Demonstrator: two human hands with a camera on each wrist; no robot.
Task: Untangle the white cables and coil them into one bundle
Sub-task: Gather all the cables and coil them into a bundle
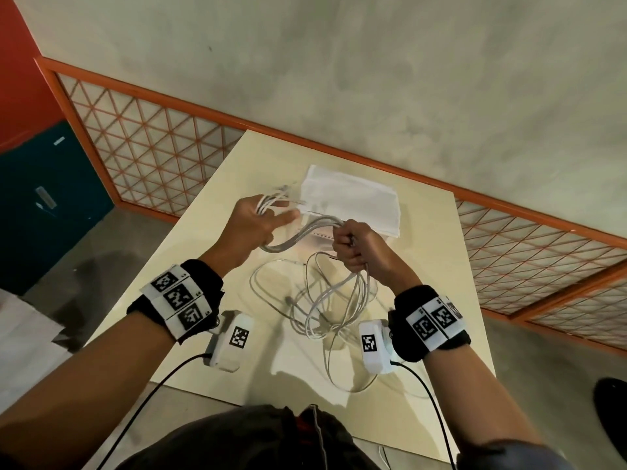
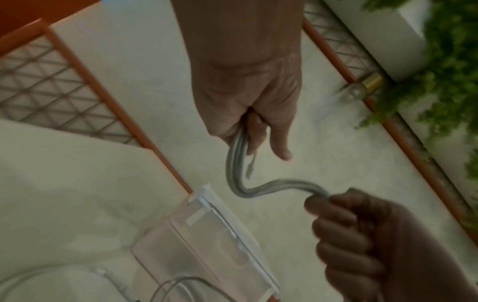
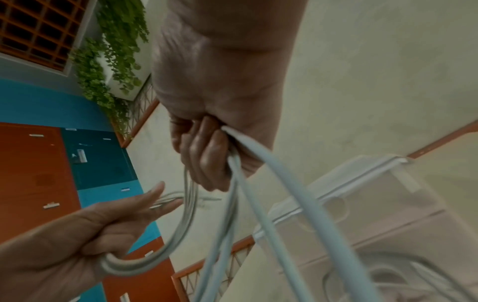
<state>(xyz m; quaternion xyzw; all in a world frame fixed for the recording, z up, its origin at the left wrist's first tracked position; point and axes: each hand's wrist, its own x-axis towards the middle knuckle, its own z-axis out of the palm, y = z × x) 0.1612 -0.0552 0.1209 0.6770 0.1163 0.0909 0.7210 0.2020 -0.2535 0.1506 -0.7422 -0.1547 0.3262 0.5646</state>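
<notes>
Several white cables (image 1: 298, 239) run as a bunched span between my two hands above the cream table (image 1: 427, 283). My left hand (image 1: 261, 220) pinches the cable ends, which fan out past its fingers, with the index finger held straight. My right hand (image 1: 351, 247) is a fist round the same cables, and loose loops (image 1: 325, 310) hang from it onto the table. In the left wrist view the left hand (image 2: 248, 126) grips the cable span (image 2: 261, 188) leading to the right hand (image 2: 362, 235). The right wrist view shows the right hand (image 3: 207, 155) gripping cables (image 3: 258, 183) beside the left hand (image 3: 108, 228).
A clear plastic box with a white top (image 1: 349, 205) lies at the far side of the table, just beyond the hands; it also shows as the box (image 2: 207, 235). An orange lattice railing (image 1: 152, 154) and a blue cabinet (image 1: 51, 198) stand to the left. Table edges lie close on all sides.
</notes>
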